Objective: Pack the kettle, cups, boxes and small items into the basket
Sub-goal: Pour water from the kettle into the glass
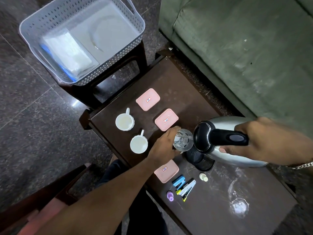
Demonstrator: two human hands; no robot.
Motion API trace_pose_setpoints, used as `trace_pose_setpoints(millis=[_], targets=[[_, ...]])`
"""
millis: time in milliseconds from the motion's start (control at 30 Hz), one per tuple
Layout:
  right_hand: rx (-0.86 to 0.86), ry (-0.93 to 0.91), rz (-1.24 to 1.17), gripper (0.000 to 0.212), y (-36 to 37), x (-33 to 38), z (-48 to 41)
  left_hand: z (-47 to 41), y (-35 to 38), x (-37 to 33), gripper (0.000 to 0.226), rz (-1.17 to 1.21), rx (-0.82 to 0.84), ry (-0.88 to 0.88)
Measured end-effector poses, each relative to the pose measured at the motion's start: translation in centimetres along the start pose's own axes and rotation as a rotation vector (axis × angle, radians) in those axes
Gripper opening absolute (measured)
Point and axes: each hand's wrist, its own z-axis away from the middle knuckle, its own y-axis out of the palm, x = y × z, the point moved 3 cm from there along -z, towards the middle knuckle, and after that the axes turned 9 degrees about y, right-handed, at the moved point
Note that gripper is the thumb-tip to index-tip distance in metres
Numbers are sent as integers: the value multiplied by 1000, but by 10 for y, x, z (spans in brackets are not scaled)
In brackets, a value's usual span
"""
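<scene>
My right hand [257, 138] grips the black handle of the steel kettle [225, 131], tilted above its black base [199, 160], and water runs from the spout into a clear glass [183, 140]. My left hand [165, 146] holds that glass on the dark table [194, 102]. Two white cups [124, 122] [138, 144] stand to the left. Three pink boxes [147, 99] [166, 119] [166, 170] lie on the table. The grey basket [138, 22] sits on a stool at the upper left, with a white packet [67, 51] inside.
Near the table's front lie a blue stapler [179, 181], a silver stapler [187, 189], a purple cap [170, 195] and a small white bottle [203, 177]. A green sofa [245, 48] borders the table on the right. A dark stool [105, 78] carries the basket.
</scene>
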Motion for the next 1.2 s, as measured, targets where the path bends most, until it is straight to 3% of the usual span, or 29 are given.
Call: trace_pose_setpoints(millis=[800,1000,1200], targets=[[-8,32,58,72,13,3,1,1,-1,1,89,-13,5,16],[-53,41,46,58,12,8,4,1,-3,-1,89,-16,8,12],[-92,40,69,66,15,3,3,2,-3,-1,91,-21,14,4]])
